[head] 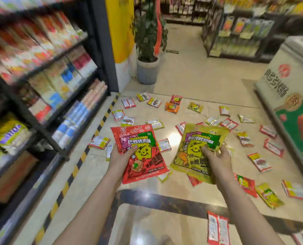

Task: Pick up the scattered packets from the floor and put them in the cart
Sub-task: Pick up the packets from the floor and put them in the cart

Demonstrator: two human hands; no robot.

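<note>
Shop floor [191, 76] with shelves, a big plant pot and many small packets lying about.
Tall shelves [41, 71] stand to the left of the hands, a white freezer box [288, 96] to the right, and the plant pot [147, 70] far ahead. Small packets [172, 107] lie all over the shiny tiles, beyond and beside both hands. The left hand [119, 159] holds a big red packet [140, 152], thumb on top. The right hand [216, 159] holds a big yellow packet [200, 151] the same way. A dark bar [165, 200] under the arms may be the cart rim. I think it is best to keep both grips firm, bring the packets over the cart, then let go low.
</note>
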